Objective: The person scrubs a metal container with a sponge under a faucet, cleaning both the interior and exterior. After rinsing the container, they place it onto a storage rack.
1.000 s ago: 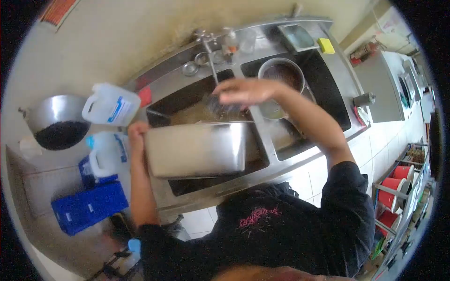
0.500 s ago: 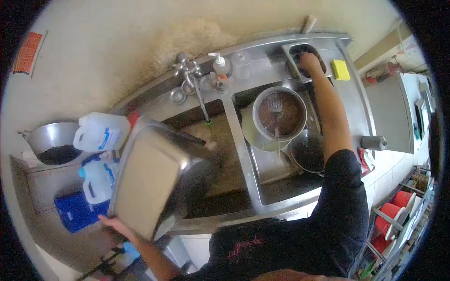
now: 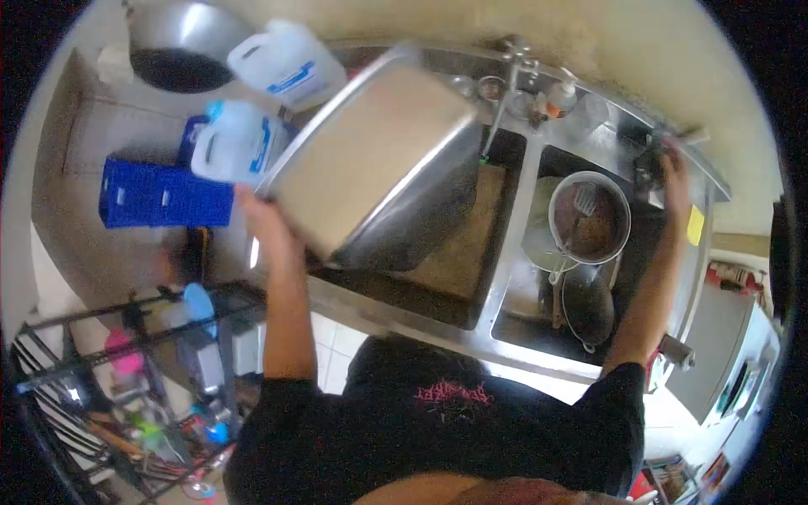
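The left hand (image 3: 263, 215) gripped the rim of a big steel pan (image 3: 379, 160), tilted over the left sink (image 3: 459, 252). The right hand (image 3: 673, 168) reached the far ledge; its grip was unclear. A firmer, two-handed hold would have steadied the pan.

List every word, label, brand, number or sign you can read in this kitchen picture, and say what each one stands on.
Nothing here can be read for certain.
Blue labels on the two white jugs: print too blurred.
Pink design on the black shirt: lettering not legible.
Blue crate: pale marks, too small.
Soap bottle: label blurred.
Steel pan in the left hand: no marking shows.
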Tool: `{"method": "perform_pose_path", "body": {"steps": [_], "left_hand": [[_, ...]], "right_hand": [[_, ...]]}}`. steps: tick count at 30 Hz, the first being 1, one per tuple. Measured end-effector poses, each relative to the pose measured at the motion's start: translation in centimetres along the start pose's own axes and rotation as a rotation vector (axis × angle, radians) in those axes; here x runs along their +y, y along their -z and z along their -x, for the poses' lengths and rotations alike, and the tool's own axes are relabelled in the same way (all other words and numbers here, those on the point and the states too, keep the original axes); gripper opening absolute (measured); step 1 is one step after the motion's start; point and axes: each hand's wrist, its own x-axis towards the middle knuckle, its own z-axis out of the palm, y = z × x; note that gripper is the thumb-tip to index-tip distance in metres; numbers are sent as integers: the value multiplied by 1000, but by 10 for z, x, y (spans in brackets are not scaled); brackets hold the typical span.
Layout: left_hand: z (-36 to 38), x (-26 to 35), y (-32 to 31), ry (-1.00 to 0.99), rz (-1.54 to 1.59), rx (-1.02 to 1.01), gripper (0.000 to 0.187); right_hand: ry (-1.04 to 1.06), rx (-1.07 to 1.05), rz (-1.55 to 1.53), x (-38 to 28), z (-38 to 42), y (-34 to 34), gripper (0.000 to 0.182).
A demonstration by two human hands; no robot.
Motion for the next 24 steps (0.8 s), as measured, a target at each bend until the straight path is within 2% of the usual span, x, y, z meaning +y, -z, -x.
{"method": "perform_pose_path", "body": {"steps": [1,2,3,4,6,7,8,9,10,12,13,14,15,16,17,19,20,22,24], "left_hand": [[-6,-8,6,-19,69,-83,72],[-13,-18,10,-41,138,-178,67],[-13,-24,10,-60,39,-102,63],[-13,-30,10,-78,-64,-28,62],[-27,-61,8,-134,-54,-69,61],[-24,-64,5,-184,-113,-42,60],[-22,-66,4,-234,-171,-16,61],[-24,-69,9,-296,-321,-35,63],[-26,-74,12,-268,-140,-109,63],[-26,-85,24,-151,128,-212,64],[-31,-95,34,-132,130,-211,64],[-39,-105,43,-185,-12,-148,64],[-46,-110,49,-240,-153,-86,64],[-46,-110,55,-225,-155,-85,64],[-46,-110,58,-232,-157,-125,64],[-52,-105,51,-271,-185,-147,64],[-53,-102,49,-273,-175,-152,64],[-53,-98,58,-283,-195,-110,62],[-63,-108,68,-218,-262,-117,61]], "right_hand": [[175,-23,139,-49,33,-51,40],[188,-30,72,-73,53,-98,44],[36,-135,48,-129,87,-151,45],[294,-190,161,-168,113,-199,45],[706,-211,328,-205,141,-288,41],[788,-253,420,-209,159,-332,37],[775,-243,467,-210,191,-372,35],[872,-326,436,-209,210,-396,34],[815,-532,450,-227,236,-407,34],[973,-431,466,-217,255,-421,36],[846,-386,574,-193,239,-420,40],[717,-340,674,-171,207,-411,45],[583,-273,778,-170,176,-397,45],[444,-207,880,-183,166,-390,46],[439,-212,888,-185,179,-400,46],[653,-358,727,-197,214,-430,39],[741,-548,678,-215,235,-446,36],[707,-593,666,-216,238,-445,37],[503,-322,792,-192,187,-412,36]]}}
